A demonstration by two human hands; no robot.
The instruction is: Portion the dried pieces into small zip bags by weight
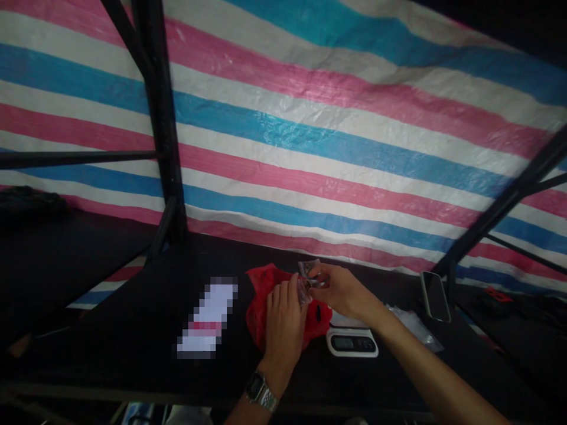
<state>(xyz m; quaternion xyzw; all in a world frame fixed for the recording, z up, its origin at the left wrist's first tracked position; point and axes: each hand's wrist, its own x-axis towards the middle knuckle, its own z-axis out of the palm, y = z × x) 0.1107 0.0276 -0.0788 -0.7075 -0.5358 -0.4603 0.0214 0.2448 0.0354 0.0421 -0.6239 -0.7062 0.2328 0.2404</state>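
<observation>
A small clear plastic bag [309,268] is between my hands, over a red plastic bag [261,295] on the black surface. My right hand [341,289] pinches the clear bag with thumb and fingertips. With its fingers bent, my left hand [283,316] holds the clear bag's near end and rests over the red bag. Something small and dark shows inside the clear bag, too small to name. A white digital scale [353,342] lies just below my right hand, its back part covered by the hand. A metal watch [261,389] is on my left wrist.
A blurred-out white and pink slip [208,319] lies left on the black table [146,342]. To the right are flat clear plastic bags [416,327] and a phone [435,296] propped against a dark frame post. A striped plastic sheet [310,130] hangs behind.
</observation>
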